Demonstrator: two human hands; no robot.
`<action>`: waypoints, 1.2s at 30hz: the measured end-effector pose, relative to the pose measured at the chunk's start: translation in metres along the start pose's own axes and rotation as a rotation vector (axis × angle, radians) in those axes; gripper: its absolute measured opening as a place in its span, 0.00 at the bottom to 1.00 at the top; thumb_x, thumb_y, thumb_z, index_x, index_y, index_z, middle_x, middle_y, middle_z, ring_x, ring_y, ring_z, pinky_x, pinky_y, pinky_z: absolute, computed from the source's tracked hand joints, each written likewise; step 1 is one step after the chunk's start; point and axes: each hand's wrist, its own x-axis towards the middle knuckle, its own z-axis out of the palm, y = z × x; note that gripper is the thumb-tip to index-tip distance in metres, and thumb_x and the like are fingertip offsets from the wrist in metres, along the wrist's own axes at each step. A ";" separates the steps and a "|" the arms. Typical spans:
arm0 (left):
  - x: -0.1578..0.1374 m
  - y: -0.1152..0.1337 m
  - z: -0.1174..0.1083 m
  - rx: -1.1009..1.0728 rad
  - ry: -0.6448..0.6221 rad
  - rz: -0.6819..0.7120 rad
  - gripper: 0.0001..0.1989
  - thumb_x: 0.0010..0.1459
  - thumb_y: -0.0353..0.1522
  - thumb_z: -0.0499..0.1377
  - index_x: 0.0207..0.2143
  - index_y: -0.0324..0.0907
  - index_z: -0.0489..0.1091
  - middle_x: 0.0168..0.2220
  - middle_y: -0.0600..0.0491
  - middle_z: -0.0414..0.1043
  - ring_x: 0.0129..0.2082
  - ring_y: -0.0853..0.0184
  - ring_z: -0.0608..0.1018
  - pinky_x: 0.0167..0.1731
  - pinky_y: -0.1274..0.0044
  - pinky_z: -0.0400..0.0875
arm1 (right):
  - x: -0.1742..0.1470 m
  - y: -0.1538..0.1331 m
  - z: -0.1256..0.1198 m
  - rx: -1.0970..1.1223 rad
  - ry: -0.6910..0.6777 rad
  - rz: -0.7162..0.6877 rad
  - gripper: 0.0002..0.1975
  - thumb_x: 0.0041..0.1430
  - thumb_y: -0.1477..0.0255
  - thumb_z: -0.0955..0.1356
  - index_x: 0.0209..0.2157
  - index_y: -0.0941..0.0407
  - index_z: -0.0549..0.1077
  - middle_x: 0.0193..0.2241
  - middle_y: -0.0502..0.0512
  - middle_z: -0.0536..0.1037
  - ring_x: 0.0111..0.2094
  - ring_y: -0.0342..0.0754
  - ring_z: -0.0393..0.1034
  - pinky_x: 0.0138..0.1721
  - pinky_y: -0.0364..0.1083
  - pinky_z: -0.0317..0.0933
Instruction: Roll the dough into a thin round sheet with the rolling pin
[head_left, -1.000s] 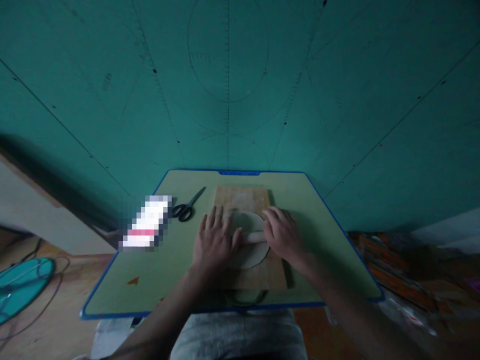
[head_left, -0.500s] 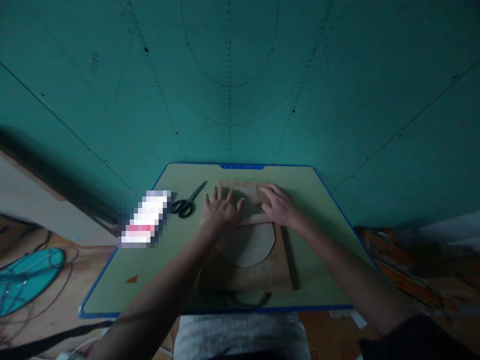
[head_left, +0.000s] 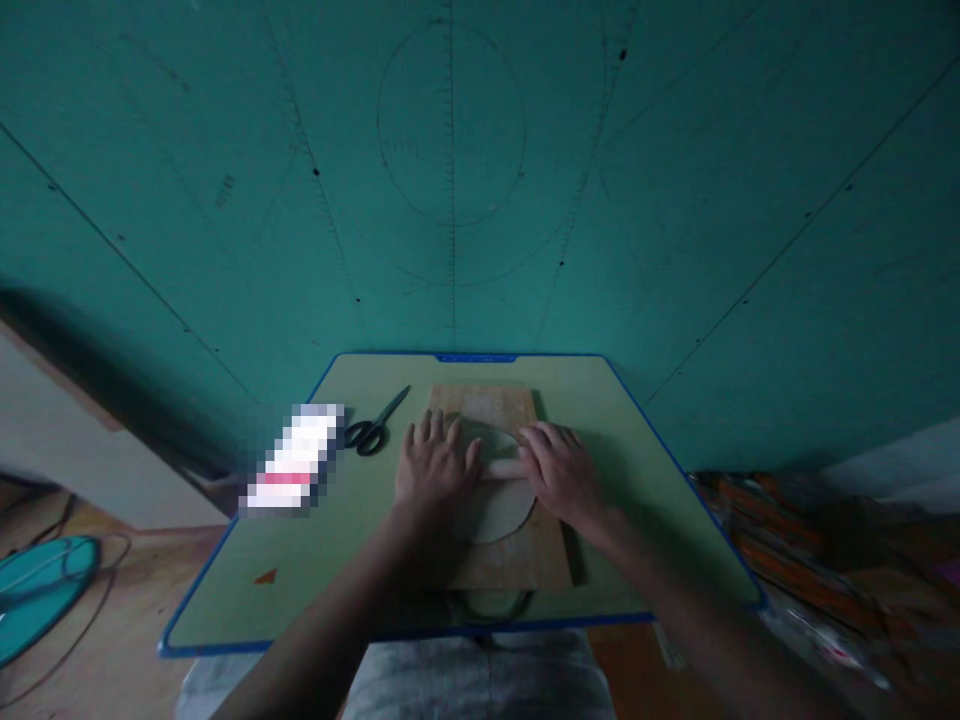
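A pale rolling pin lies crosswise on a flat round sheet of dough, and the dough rests on a wooden board. My left hand presses on the pin's left part with its fingers stretched and spread. Over the right end, my right hand has its fingers bent around the pin. Both pin ends are hidden under the hands. Part of the dough's far edge shows beyond the pin. Black-handled scissors lie left of the board.
The pale tabletop has a blue rim and stands against a green wall with drawn lines. A blurred-out bright rectangle is at the table's left. A small orange triangular scrap lies near the left front.
Both hands and the rolling pin have moved back toward me over the dough, uncovering its far edge. My right hand's fingers are more bent. The camera view has tilted slightly up.
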 end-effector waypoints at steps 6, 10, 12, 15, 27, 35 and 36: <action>0.015 -0.002 -0.001 -0.010 -0.096 0.008 0.25 0.70 0.42 0.44 0.57 0.36 0.69 0.62 0.37 0.68 0.65 0.49 0.65 0.60 0.59 0.60 | -0.012 0.001 -0.001 0.017 -0.066 -0.007 0.19 0.70 0.69 0.57 0.55 0.57 0.71 0.52 0.64 0.75 0.52 0.57 0.68 0.53 0.54 0.61; 0.046 -0.005 0.003 -0.039 -0.146 -0.025 0.23 0.70 0.43 0.45 0.52 0.39 0.72 0.55 0.39 0.73 0.57 0.51 0.73 0.53 0.62 0.67 | 0.021 0.017 0.009 0.063 -0.097 0.052 0.18 0.70 0.69 0.58 0.54 0.56 0.72 0.53 0.62 0.75 0.53 0.53 0.69 0.55 0.51 0.61; 0.062 -0.007 0.007 -0.050 -0.156 -0.039 0.23 0.70 0.42 0.45 0.50 0.39 0.72 0.51 0.39 0.75 0.52 0.53 0.76 0.49 0.65 0.70 | 0.040 0.026 0.015 0.087 -0.139 0.102 0.17 0.69 0.70 0.59 0.53 0.55 0.73 0.54 0.60 0.74 0.54 0.51 0.69 0.56 0.50 0.61; 0.084 -0.011 0.012 -0.059 -0.152 -0.081 0.23 0.70 0.41 0.45 0.49 0.37 0.73 0.50 0.37 0.74 0.50 0.53 0.77 0.47 0.66 0.71 | 0.066 0.037 0.024 0.087 -0.180 0.164 0.16 0.68 0.72 0.60 0.51 0.56 0.74 0.52 0.60 0.75 0.54 0.50 0.69 0.55 0.48 0.60; -0.012 0.005 0.002 0.006 -0.011 0.170 0.24 0.66 0.47 0.53 0.53 0.39 0.72 0.66 0.36 0.62 0.67 0.47 0.63 0.61 0.57 0.61 | 0.023 0.023 0.024 0.157 -0.065 0.159 0.18 0.68 0.72 0.59 0.53 0.58 0.73 0.54 0.63 0.74 0.56 0.53 0.68 0.57 0.52 0.63; -0.027 -0.011 -0.005 -0.077 -0.048 0.145 0.14 0.68 0.36 0.53 0.46 0.39 0.75 0.63 0.38 0.66 0.67 0.50 0.63 0.62 0.59 0.62 | -0.024 0.019 0.005 0.372 0.075 0.134 0.26 0.70 0.61 0.57 0.64 0.56 0.61 0.65 0.67 0.62 0.68 0.56 0.54 0.65 0.62 0.55; -0.026 -0.019 -0.007 -0.133 -0.046 0.110 0.13 0.67 0.34 0.53 0.44 0.40 0.75 0.63 0.38 0.66 0.66 0.50 0.64 0.61 0.59 0.63 | -0.025 0.019 0.002 0.384 0.092 0.132 0.26 0.70 0.61 0.57 0.65 0.56 0.61 0.65 0.67 0.63 0.68 0.56 0.54 0.65 0.62 0.55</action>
